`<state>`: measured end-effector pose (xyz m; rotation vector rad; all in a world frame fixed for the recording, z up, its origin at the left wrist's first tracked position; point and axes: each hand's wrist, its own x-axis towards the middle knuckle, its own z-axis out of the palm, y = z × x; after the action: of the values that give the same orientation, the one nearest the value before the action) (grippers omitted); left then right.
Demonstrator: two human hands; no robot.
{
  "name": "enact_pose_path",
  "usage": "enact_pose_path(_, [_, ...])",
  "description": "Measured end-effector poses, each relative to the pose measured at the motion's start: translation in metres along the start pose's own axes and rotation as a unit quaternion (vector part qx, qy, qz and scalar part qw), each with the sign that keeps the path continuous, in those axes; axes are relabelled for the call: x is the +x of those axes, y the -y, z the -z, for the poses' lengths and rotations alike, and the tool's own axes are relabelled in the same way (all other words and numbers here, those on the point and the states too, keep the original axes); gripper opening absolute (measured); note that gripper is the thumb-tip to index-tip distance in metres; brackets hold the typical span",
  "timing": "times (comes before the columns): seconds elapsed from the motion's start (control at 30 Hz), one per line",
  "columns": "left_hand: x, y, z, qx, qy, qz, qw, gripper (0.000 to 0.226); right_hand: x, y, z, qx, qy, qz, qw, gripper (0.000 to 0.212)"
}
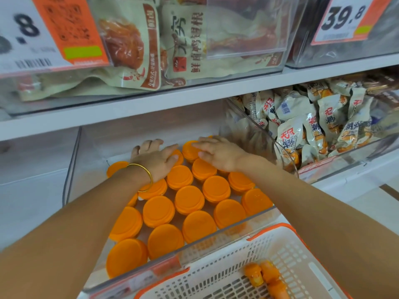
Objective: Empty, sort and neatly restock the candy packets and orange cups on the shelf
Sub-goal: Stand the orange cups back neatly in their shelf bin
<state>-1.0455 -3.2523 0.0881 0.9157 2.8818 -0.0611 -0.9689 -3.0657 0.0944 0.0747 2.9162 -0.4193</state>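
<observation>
Nearest me sat the white basket, pulled up against the front of the clear bin. Only a few small orange pieces lay in its right corner; I could not tell what they were.

In the bin, the orange cups stood lid-up in close rows from the front wall to the back, so I judged the restocking of the cups nearly done and the step in hand to be the tidying.

Both my arms reached over them to the far rows. My left hand, with the gold bangle at the wrist, lay palm-down on the back-left cups. My right hand lay flat, fingers straight, across the back-right lids. Neither hand clasped a cup; both rested loose and spread on the tops.

The next move, as I judged it, called for a gentle push to close and square the back row without tipping a cup.

Beyond, to the right, the candy packets lay heaped loosely in the neighbouring bin, under the shelf above.
</observation>
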Motion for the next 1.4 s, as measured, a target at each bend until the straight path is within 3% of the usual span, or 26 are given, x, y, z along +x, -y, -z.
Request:
enact_pose_path(0.13, [-0.011,0.001,-0.012,-0.024,0.074,0.014,0.997,0.052,-0.004,0.002,-0.005,0.015,0.019,-0.029,0.999,0.051])
enact_pose_path(0.3, [-0.015,-0.002,-0.018,-0.009,0.074,0.020,0.997,0.054,-0.004,0.002,-0.003,0.040,0.005,-0.029,0.999,0.053])
enact_pose_path(0.37, [-0.021,-0.005,-0.012,-0.031,0.056,0.015,0.998,0.054,-0.013,0.006,0.001,0.102,-0.066,-0.009,0.993,0.049])
enact_pose_path(0.47, [-0.044,-0.014,0.008,-0.134,0.019,0.007,0.991,0.052,-0.051,0.016,0.014,0.253,-0.166,0.016,0.953,0.041])
enact_pose_path(0.6, [-0.100,-0.038,0.024,-0.246,-0.096,-0.084,0.961,0.053,-0.134,0.033,0.020,0.268,-0.209,0.058,0.938,0.036])
enact_pose_path(0.67, [-0.140,-0.054,0.026,-0.287,-0.208,-0.165,0.920,0.058,-0.176,0.041,0.013,0.276,-0.233,0.074,0.930,0.038])
enact_pose_path(0.77, [-0.198,-0.081,0.009,-0.328,-0.323,-0.238,0.855,0.040,-0.234,0.049,-0.016,0.380,-0.284,0.073,0.877,0.028])
enact_pose_path(0.83, [-0.224,-0.100,-0.024,-0.345,-0.262,-0.238,0.869,0.031,-0.256,0.046,-0.053,0.435,-0.275,0.025,0.857,0.016])
enact_pose_path(0.9, [-0.233,-0.116,-0.069,-0.352,-0.124,-0.193,0.908,0.026,-0.259,0.031,-0.103,0.433,-0.209,-0.057,0.875,0.014])
enact_pose_path(1.07, [-0.230,-0.125,-0.183,-0.315,0.101,-0.068,0.941,0.033,-0.250,-0.018,-0.246,0.381,-0.038,-0.230,0.895,0.029])
enact_pose_path(1.17, [-0.230,-0.114,-0.242,-0.243,0.220,-0.038,0.944,0.039,-0.255,-0.035,-0.310,0.293,0.047,-0.256,0.920,0.036])
enact_pose_path(1.27, [-0.229,-0.109,-0.290,-0.188,0.326,-0.051,0.925,0.053,-0.243,-0.043,-0.349,0.229,0.104,-0.223,0.942,0.046])
enact_pose_path(1.4, [-0.229,-0.124,-0.338,-0.099,0.398,-0.096,0.907,0.062,-0.220,-0.046,-0.379,0.134,0.184,-0.174,0.958,0.061])
